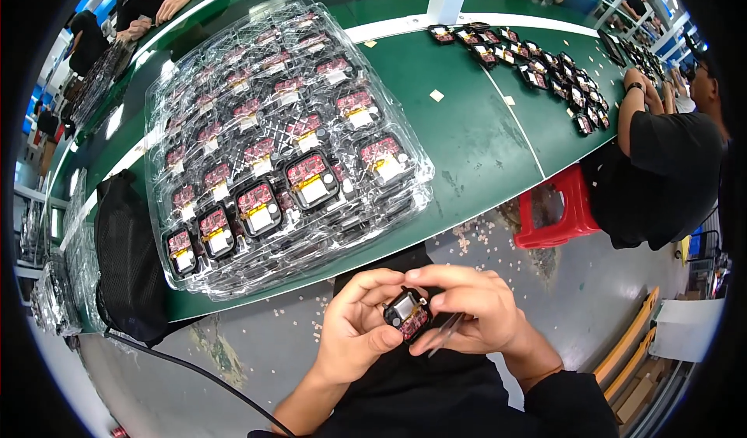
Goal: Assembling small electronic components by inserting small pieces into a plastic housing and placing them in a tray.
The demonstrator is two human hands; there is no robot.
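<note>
In front of my lap, my left hand (pixel 359 325) is closed round a small black device case (pixel 409 313). Its open side faces up, showing a red circuit board and a silvery block. My right hand (pixel 478 306) touches the far and right edges of the case with its fingertips. Between its lower fingers sits a thin, shiny pair of tweezers (pixel 445 334), slightly blurred and pointing down away from the case. Beyond my hands, a stack of clear plastic trays (pixel 416 177) on the bench holds many similar open cases (pixel 311 180).
The green bench (pixel 475 158) carries a cluster of black device cases (pixel 537 72) at the right. A black bag (pixel 128 243) rests at its left end. Co-workers sit at the right and far left. A red stool (pixel 556 212) stands beside the bench; small scraps litter the floor.
</note>
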